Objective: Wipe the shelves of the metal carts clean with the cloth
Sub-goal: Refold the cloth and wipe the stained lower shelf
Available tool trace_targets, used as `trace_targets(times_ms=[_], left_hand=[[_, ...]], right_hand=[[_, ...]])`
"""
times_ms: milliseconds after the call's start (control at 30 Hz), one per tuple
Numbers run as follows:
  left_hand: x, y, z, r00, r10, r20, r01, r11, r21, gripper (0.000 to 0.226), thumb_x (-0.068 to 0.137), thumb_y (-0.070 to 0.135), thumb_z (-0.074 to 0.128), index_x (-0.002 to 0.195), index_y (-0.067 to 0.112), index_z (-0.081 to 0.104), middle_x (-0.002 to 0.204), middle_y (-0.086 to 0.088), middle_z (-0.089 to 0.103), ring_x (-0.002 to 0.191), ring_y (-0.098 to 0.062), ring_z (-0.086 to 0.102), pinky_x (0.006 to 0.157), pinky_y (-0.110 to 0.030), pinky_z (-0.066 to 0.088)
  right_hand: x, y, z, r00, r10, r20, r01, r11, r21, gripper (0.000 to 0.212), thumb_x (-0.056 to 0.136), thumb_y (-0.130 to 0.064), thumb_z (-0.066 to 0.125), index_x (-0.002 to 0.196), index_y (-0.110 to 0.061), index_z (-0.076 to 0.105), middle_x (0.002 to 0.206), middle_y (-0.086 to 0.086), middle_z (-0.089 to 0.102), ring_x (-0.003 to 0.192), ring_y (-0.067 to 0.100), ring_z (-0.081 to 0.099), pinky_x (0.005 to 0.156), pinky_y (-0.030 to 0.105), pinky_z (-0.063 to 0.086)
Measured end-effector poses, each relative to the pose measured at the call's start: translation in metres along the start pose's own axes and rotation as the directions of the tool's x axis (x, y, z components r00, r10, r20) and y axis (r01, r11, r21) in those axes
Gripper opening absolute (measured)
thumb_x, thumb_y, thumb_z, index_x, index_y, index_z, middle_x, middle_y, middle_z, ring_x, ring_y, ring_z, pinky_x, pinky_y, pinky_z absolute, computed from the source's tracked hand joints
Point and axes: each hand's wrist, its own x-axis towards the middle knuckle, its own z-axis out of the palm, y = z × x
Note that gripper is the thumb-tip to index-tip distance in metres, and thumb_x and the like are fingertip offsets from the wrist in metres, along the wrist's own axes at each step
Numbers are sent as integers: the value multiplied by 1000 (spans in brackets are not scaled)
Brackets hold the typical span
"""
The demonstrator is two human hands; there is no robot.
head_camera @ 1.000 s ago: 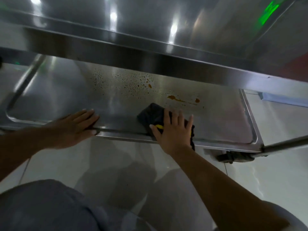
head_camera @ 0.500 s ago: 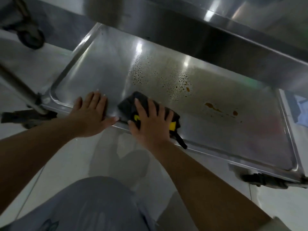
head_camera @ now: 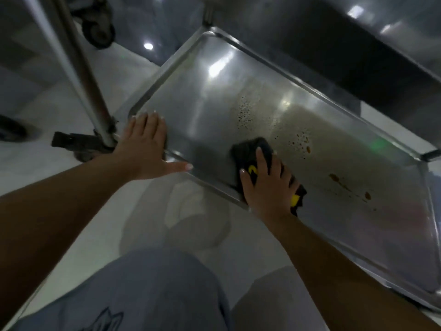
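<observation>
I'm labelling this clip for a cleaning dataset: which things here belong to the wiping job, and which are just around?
Job: cloth, right hand pressing it, lower shelf, brown stains, left hand on the shelf's edge.
Around: cart post, caster wheel, floor.

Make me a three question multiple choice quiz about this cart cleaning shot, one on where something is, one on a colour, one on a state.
1. Where does the left hand rest?
A. on the near left corner of the shelf
B. on the cloth
C. on the upright post

2. What colours is the cloth?
A. white and blue
B. black and yellow
C. all red

3. How is the shelf past the right hand?
A. spotless
B. covered with boxes
C. spotted with brown stains

Answers:
1 A, its flat fingers lie over that corner's rim.
2 B, dark fabric with yellow patches shows beside the right hand's fingers.
3 C, droplets and smears remain beyond the cloth.
</observation>
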Motion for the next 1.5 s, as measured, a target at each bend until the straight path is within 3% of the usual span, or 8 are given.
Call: trace_targets(times_ms=[200,367,600,700,833,1033,1233,1500], left_hand=[[-2,7,-6,1000,2,-28,-3,999,-33,143,44,101,7,151,6,1,160,-17,1,147,-31,-2,113,-40,-11],[2,6,-6,1000,-23,-12,23,998,-51,146,42,103,11,151,7,-2,160,-17,-2,147,-30,-4,112,-38,-11],[-6,3,-6,999,49,-4,-49,996,-69,110,51,101,-2,148,47,-1,159,-16,-8,146,-34,-11,110,-42,-13],[-12,13,-8,993,111,-30,-112,994,-15,94,65,91,-5,148,48,7,160,-12,2,146,-37,-3,115,-52,-5],[-13,39,-17,992,124,28,-124,992,-3,92,73,78,-2,150,32,17,159,-13,11,145,-36,7,114,-55,12],[13,91,-31,979,165,121,-169,985,22,81,87,68,21,146,14,24,154,-13,23,141,-34,21,110,-53,26],[34,182,-31,923,353,153,-359,933,12,64,93,52,42,131,0,42,134,-23,45,125,-39,42,102,-43,35],[36,250,-26,838,494,232,-495,867,-60,62,84,69,39,116,17,52,119,-13,59,104,-34,58,90,-42,46]], right_hand=[[57,-139,-20,942,-332,50,327,941,84,64,95,-58,29,151,-39,6,160,8,7,142,42,9,109,68,6],[62,-124,-18,923,-386,8,385,922,36,63,93,-61,29,149,-43,8,160,3,13,142,38,16,108,65,13],[23,65,-9,997,-61,44,63,997,-38,63,93,-61,33,148,-42,11,158,4,17,137,36,26,108,59,25],[0,133,-8,976,195,97,-195,981,-7,62,94,-58,32,149,-42,9,159,5,13,138,39,23,106,61,26],[-3,128,-4,918,376,128,-381,924,17,67,92,-64,31,150,-41,4,160,5,6,139,41,18,107,66,20],[-15,78,4,1000,17,10,-16,1000,-21,70,85,-69,26,147,-43,4,158,5,13,138,40,20,107,65,18],[-17,136,-1,945,-324,43,325,946,-16,69,82,-66,31,146,-48,13,159,0,16,140,34,20,110,60,18],[-71,327,12,977,201,72,-206,977,59,70,88,-60,45,147,-46,8,156,1,18,135,35,25,107,59,26]])
